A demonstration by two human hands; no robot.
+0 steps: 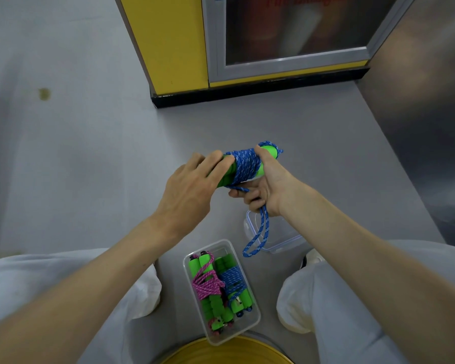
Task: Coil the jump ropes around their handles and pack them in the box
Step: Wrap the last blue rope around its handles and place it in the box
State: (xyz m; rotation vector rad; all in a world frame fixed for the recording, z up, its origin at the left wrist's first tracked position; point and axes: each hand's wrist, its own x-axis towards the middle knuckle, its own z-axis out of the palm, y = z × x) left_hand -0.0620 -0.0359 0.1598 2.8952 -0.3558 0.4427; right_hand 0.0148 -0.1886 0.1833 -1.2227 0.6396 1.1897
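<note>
The blue jump rope [244, 164] is coiled round its green handles [268, 151], held in the air above and beyond the box [247, 328]. The left hand [192, 185] curls over one end. The right hand [265, 185] clamps the other and pinches the loose loop. Two wound ropes [231, 279] lie inside the box, and the lid [279, 243] is just beyond it.

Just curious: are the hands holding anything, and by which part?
Both hold one blue jump rope: the left hand grips the left end of its green handles, the right hand the right end, which also holds the loose loop.
</note>
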